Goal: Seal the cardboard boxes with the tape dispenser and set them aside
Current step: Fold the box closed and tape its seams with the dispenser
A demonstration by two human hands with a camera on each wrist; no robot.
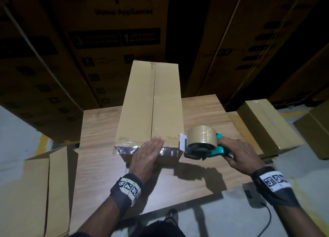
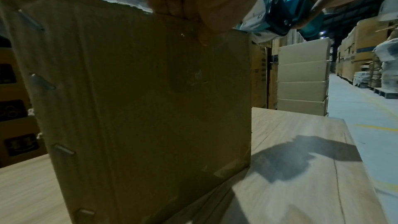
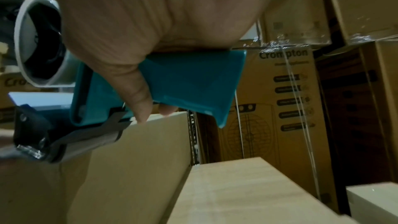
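Note:
A long cardboard box [image 1: 151, 103] lies lengthwise on the wooden table [image 1: 99, 158], with clear tape along its centre seam and a shiny strip across its near top edge. My left hand [image 1: 148, 154] lies flat over that near edge, fingers straight on the tape; the left wrist view shows the box's near end [image 2: 140, 100] below the palm. My right hand [image 1: 240, 155] grips the teal handle of the tape dispenser [image 1: 203, 144] just right of the box's near corner. The right wrist view shows fingers curled round the teal handle [image 3: 189, 84], the blade end by the box.
A sealed box [image 1: 267, 124] sits just off the table's right end, another [image 1: 315, 131] beyond it. An open carton [image 1: 35, 192] stands at the left. Tall stacks of printed appliance cartons [image 1: 115, 32] wall off the back. A black cable [image 1: 267, 217] lies on the floor.

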